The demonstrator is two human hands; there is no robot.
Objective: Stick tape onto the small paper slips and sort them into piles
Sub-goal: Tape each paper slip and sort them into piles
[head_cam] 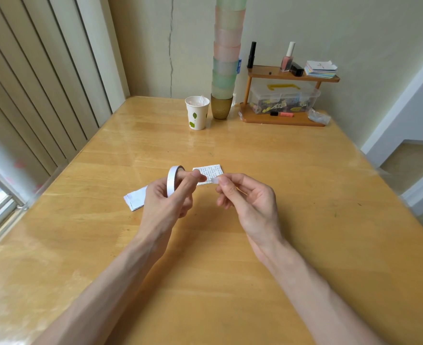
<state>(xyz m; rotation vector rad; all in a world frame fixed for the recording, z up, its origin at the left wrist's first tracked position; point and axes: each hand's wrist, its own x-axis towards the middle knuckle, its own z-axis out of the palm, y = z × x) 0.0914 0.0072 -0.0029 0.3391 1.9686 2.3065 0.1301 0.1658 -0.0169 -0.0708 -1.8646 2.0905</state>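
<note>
My left hand (166, 197) holds a white tape roll (172, 179) upright, with fingers through its hole and the thumb on its rim. My right hand (245, 195) pinches a short piece of tape (214, 180) between thumb and forefinger, just right of the roll. Behind both hands a printed paper slip (211, 171) lies flat on the wooden table (230, 245). A small pile of white slips (135, 199) lies on the table left of my left hand, partly hidden by it.
At the back stand a paper cup (197, 113), a brown glass bearing a tall stack of pastel cups (226, 58), and a wooden shelf (283, 95) with a plastic box, bottles and note paper. A window and blinds run along the left.
</note>
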